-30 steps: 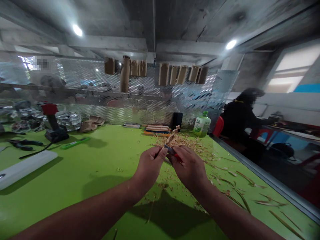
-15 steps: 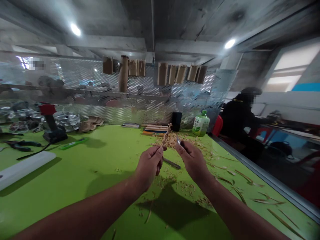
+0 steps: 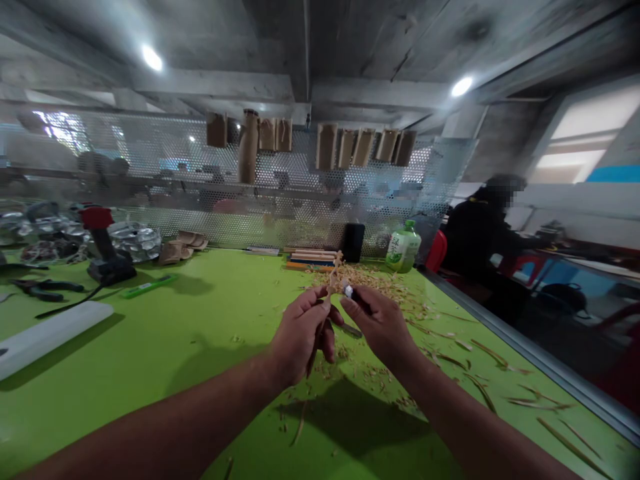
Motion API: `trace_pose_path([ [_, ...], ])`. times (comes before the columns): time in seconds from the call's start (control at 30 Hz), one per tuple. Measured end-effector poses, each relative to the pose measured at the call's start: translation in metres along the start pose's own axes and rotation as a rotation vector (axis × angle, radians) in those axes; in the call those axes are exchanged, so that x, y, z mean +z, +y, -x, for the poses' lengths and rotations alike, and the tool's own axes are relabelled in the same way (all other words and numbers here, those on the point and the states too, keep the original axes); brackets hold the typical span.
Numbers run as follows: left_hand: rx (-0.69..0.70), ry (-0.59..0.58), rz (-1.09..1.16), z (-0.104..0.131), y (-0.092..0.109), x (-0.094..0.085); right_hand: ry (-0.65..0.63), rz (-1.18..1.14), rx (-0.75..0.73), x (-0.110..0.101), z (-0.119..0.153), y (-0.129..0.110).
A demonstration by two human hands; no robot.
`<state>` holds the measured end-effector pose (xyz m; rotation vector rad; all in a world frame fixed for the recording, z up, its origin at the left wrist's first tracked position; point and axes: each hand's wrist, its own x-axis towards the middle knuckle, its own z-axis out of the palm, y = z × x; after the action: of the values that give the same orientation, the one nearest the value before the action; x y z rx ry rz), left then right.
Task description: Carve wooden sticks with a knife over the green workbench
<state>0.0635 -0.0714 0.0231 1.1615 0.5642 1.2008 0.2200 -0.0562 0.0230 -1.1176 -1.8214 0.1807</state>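
Note:
My left hand (image 3: 303,330) pinches a thin, knobbly carved stick (image 3: 334,275) of pale wood or bamboo, which points up and away from me. Close on its right, my right hand (image 3: 380,319) is closed round a carving knife (image 3: 348,289) with a dark handle; its short bright blade lies beside the stick. Whether the blade touches the stick I cannot tell. Under the hands a flat grey tool (image 3: 351,331) lies on the green table (image 3: 200,400), partly hidden by my fingers. Wood shavings (image 3: 380,283) are heaped behind the hands and scattered below them.
At the back stand a green-labelled bottle (image 3: 403,247), a dark phone (image 3: 354,243) and stacked strips (image 3: 313,259). To the left are a cordless drill (image 3: 103,243), pliers (image 3: 47,288), a green cutter (image 3: 150,285) and a white block (image 3: 55,337). A person (image 3: 480,233) sits beyond the table's right edge.
My right hand has moved left with the knife, bringing its blade up close to the stick. The fingers of my left hand have loosened and spread a little beneath the stick.

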Motion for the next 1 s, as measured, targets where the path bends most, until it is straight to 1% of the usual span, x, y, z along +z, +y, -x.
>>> trace_pose_path([
  [0.07, -0.003, -0.002, 0.007, 0.002, 0.003, 0.001, -0.003, -0.004, -0.015, 0.000, 0.000, -0.001],
  [0.2, -0.060, 0.014, 0.038, 0.005, 0.008, 0.001, -0.005, 0.005, -0.041, 0.000, -0.001, -0.002],
  [0.4, -0.099, -0.063, 0.116, 0.004, 0.004, -0.005, -0.018, 0.017, -0.073, 0.000, 0.001, -0.001],
  [0.5, -0.109, -0.085, 0.117, 0.005, 0.003, -0.005, -0.019, 0.009, -0.052, 0.000, 0.001, -0.003],
  [0.67, -0.098, -0.081, 0.055, 0.006, 0.002, -0.005, 0.006, -0.012, -0.065, -0.001, 0.001, -0.003],
  [0.83, 0.004, -0.036, -0.002, 0.001, -0.001, -0.006, 0.021, -0.030, -0.057, -0.001, 0.003, 0.006],
  [1.0, 0.013, 0.005, -0.145, -0.003, -0.001, -0.007, 0.008, -0.120, -0.052, -0.005, 0.002, 0.009],
])
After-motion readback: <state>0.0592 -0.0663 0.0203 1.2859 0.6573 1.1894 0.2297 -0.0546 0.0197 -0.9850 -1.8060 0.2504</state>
